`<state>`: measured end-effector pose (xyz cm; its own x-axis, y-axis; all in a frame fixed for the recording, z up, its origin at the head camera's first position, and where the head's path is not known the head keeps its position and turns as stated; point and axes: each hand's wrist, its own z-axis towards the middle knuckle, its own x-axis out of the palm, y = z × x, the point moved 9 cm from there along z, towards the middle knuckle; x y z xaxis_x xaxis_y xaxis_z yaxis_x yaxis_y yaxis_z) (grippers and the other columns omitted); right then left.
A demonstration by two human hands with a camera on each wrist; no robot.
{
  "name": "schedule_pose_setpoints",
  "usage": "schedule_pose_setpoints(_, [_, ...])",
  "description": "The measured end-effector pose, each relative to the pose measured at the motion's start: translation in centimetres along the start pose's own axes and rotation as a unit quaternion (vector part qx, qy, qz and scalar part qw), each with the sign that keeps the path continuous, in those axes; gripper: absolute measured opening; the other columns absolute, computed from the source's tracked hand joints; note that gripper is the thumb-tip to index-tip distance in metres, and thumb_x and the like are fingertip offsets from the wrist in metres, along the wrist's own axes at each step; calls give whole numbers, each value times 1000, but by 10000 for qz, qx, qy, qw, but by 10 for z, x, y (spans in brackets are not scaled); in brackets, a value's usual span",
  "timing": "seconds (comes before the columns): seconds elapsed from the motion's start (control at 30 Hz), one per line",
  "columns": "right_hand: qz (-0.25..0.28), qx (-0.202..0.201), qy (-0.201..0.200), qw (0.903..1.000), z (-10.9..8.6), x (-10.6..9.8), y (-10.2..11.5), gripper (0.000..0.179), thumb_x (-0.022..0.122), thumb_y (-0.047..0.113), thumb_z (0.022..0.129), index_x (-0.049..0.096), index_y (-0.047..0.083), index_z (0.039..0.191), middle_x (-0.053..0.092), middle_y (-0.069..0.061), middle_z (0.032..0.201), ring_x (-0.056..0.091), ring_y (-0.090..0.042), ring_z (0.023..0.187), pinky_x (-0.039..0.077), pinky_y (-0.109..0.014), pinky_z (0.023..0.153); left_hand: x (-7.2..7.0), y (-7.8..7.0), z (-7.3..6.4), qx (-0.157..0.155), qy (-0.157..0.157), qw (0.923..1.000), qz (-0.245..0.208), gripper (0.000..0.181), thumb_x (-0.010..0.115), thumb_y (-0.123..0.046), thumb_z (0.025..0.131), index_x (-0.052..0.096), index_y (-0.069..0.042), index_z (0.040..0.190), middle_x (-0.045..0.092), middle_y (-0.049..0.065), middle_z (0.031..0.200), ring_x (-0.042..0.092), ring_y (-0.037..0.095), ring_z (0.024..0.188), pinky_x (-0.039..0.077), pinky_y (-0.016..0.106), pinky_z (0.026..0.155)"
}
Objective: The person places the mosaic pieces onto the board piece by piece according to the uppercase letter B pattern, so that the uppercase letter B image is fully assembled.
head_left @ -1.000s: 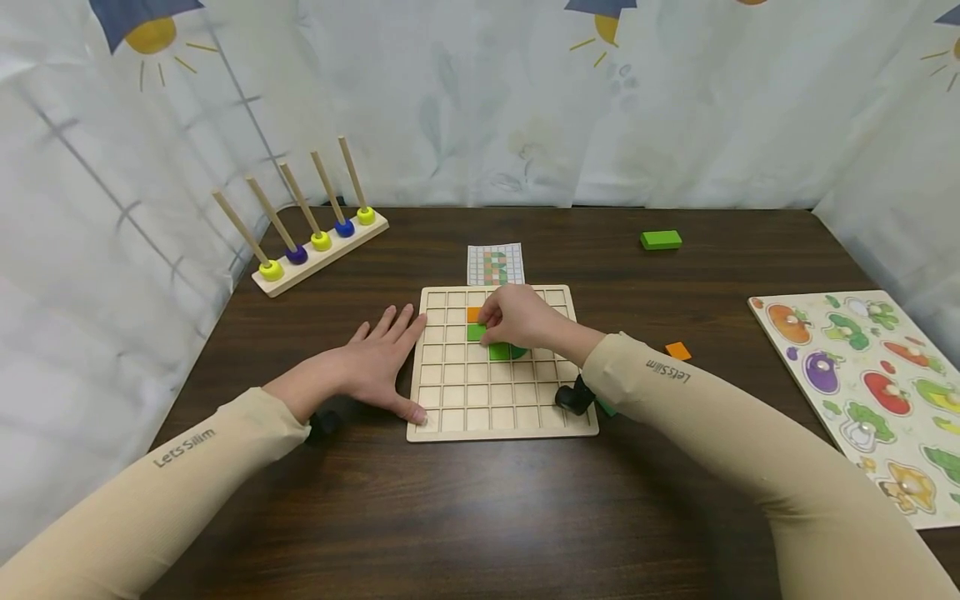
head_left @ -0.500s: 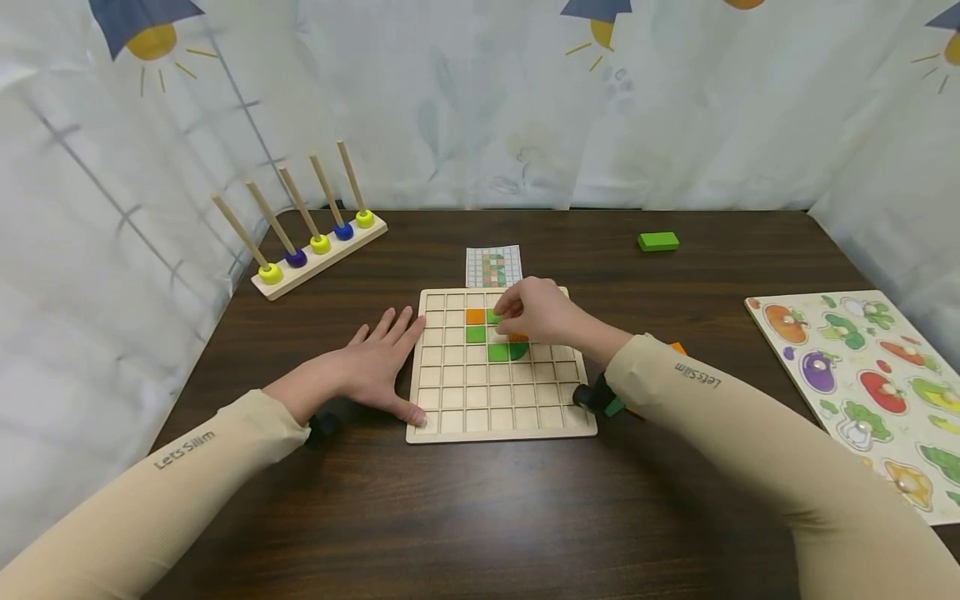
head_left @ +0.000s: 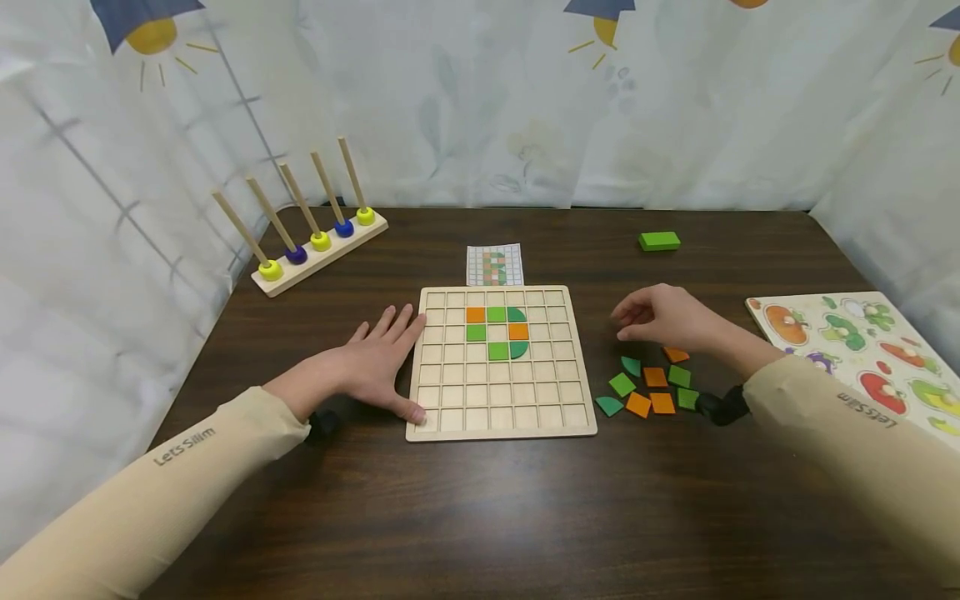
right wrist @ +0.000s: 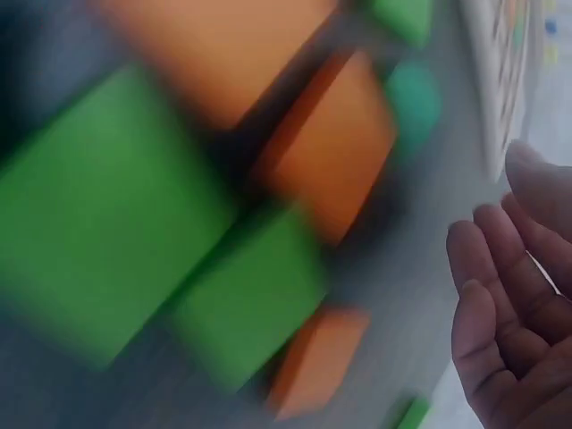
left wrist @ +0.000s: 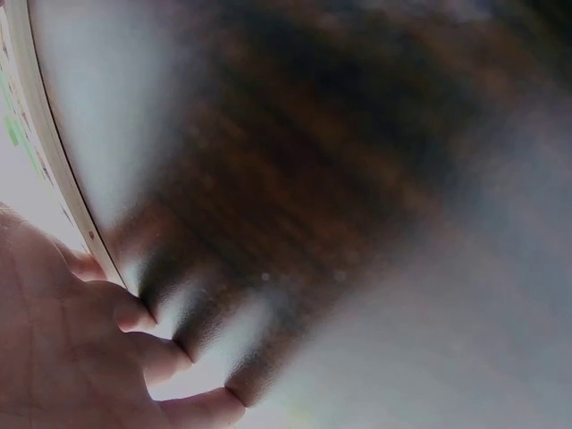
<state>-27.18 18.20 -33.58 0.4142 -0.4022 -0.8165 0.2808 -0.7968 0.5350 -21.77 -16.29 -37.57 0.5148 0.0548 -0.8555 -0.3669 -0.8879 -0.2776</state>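
Observation:
My left hand [head_left: 367,362] lies spread over the left edge of a wooden grid board [head_left: 465,398], its thumb on the near corner. In the left wrist view, the left fingers [left wrist: 170,357] extend beside the board's rim. Several tiles sit in the grid, among them an orange square [head_left: 476,315], a light green square [head_left: 476,332] and a dark green quarter-circle [head_left: 518,349]. To the right of the board, my right hand [head_left: 667,319] hovers with loosely bent fingers, holding nothing. Just nearer than it lie several loose tiles, including an orange square [head_left: 655,377] and a green square [head_left: 622,384].
A printed pattern card [head_left: 495,265] touches the board's far edge. A peg stand with rings [head_left: 322,254] stands at back left. At back right lies a green block [head_left: 659,241]. A vegetable puzzle board [head_left: 855,350] covers the right side of the dark table [head_left: 480,517].
My right hand has left the grid and moved right, beyond the loose tiles. A dark green quarter-circle in the upper row and the loose tiles now show. My left hand stays put.

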Motion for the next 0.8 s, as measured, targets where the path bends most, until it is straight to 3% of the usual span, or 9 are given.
schedule_pose_setpoints(0.17, [-145, 123, 148, 9997, -17, -11, -38, 29, 73, 11, 95, 71, 0, 122, 73, -16, 117, 70, -27, 102, 59, -43, 87, 1, 0, 0, -19, 21, 10000, 0, 143, 78, -74, 71, -3, -2, 164, -9, 26, 170, -6, 52, 156, 7, 76, 118])
schedule_pose_setpoints(0.4, [114, 126, 639, 9978, -31, -15, -74, 35, 79, 9, 89, 71, 3, 122, 72, -10, 118, 65, -15, 100, 55, -21, 83, 0, -1, -1, -6, -11, 10000, 19, 143, 79, -74, 71, -2, -2, 164, -8, 27, 170, -5, 52, 156, 8, 76, 118])
schedule_pose_setpoints(0.6, [-5, 51, 943, 9955, -33, -10, -75, 40, 84, 15, 84, 70, 9, 121, 67, -6, 120, 58, -20, 105, 54, -25, 84, 0, -1, -1, -1, 1, 10000, 12, 142, 79, -74, 71, -2, -2, 164, -9, 27, 170, -5, 51, 156, 8, 76, 118])
schedule_pose_setpoints(0.8, [-288, -45, 884, 9957, -30, -8, -67, 38, 88, 17, 80, 68, 11, 112, 65, -4, 112, 55, -20, 98, 53, -30, 83, 0, -1, 0, -5, -9, 10000, 9, 142, 79, -73, 71, -2, -2, 164, -9, 26, 170, -6, 51, 156, 8, 76, 118])
